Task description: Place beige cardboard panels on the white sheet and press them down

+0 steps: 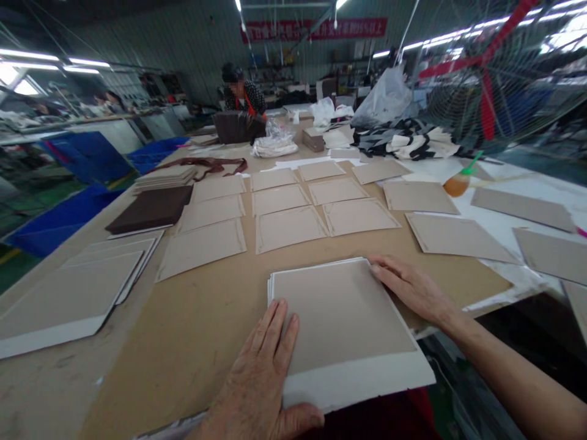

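In front of me at the table's near edge lies a small stack of flat beige panels [343,318] with white edges, its near end jutting past the table. My left hand [257,366] rests flat on the stack's left side, fingers stretched out and thumb near the front edge. At the far right corner, my right hand [408,287] touches the stack's side with its fingers extended; their undersides are hidden. Beyond the stack, similar beige panels [291,227] lie in rows, with darker strips along some of their edges.
More white-edged panels [68,293] are piled at left, beside a dark brown stack [149,209]. An orange bottle with a green nozzle [457,182] stands at right, below a caged fan [486,67]. Blue bins [64,214] flank the table. A person [243,98] works at the far end.
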A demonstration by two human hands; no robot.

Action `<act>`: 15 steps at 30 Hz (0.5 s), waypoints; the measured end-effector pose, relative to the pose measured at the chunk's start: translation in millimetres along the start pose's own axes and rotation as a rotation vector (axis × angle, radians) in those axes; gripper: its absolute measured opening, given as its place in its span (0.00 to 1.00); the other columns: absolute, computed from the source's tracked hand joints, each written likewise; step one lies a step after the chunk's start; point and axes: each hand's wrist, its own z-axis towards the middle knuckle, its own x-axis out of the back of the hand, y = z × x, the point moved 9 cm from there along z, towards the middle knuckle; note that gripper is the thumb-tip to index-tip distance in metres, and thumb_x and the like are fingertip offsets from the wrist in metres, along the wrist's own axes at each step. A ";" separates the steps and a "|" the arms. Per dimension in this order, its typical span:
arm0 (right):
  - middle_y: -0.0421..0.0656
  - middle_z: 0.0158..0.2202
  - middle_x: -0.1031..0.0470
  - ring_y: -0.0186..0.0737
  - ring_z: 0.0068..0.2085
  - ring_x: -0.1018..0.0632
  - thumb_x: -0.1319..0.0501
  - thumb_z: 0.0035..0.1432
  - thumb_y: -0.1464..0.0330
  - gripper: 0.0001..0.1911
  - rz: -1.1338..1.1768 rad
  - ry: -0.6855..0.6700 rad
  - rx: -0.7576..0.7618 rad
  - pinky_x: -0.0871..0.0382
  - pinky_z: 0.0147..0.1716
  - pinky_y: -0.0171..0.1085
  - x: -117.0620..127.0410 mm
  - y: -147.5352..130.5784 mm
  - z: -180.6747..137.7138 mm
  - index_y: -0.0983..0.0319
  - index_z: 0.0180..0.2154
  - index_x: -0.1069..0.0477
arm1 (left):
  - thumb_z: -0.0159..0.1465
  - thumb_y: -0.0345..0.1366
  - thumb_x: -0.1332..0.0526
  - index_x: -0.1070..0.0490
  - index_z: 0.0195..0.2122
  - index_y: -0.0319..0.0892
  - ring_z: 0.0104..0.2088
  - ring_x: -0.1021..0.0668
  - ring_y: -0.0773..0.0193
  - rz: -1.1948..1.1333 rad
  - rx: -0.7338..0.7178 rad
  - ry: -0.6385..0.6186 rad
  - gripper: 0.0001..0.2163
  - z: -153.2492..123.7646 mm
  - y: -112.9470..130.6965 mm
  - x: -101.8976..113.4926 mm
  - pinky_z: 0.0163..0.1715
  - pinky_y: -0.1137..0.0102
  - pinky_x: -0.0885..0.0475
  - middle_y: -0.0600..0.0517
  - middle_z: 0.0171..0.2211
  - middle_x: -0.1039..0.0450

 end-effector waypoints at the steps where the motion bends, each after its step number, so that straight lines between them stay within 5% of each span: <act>1: 0.46 0.46 0.21 0.49 0.47 0.22 0.46 0.66 0.55 0.22 0.026 0.002 -0.025 0.28 0.47 0.44 -0.5 2.4 7.0 0.60 0.51 0.24 | 0.58 0.69 0.46 0.71 0.72 0.35 0.69 0.48 0.34 -0.019 0.014 -0.026 0.55 0.2 -0.5 -2.2 0.61 0.47 0.36 0.29 0.71 0.62; 9: 0.45 0.37 0.24 0.46 0.37 0.23 0.40 0.56 0.56 0.18 0.056 0.098 -0.035 0.30 0.40 0.43 2.0 3.5 20.8 0.60 0.42 0.22 | 0.60 0.70 0.49 0.58 0.72 0.35 0.71 0.56 0.35 -0.214 0.166 -0.236 0.51 0.0 -4.2 -9.4 0.64 0.42 0.43 0.33 0.72 0.69; 12: 0.43 0.34 0.26 0.44 0.34 0.25 0.36 0.54 0.55 0.17 0.135 0.180 -0.046 0.31 0.36 0.41 14.0 -3.1 15.7 0.59 0.41 0.22 | 0.60 0.69 0.48 0.58 0.72 0.35 0.71 0.58 0.36 -0.257 0.184 -0.232 0.50 -0.6 -4.6 -9.2 0.65 0.41 0.45 0.34 0.72 0.70; 15: 0.38 0.29 0.29 0.39 0.30 0.28 0.30 0.49 0.55 0.17 0.452 0.235 -0.120 0.34 0.27 0.36 27.5 -10.6 9.1 0.58 0.36 0.26 | 0.58 0.68 0.44 0.59 0.72 0.39 0.71 0.60 0.34 -0.268 0.153 -0.151 0.51 -2.7 -3.8 -6.0 0.65 0.40 0.46 0.35 0.73 0.70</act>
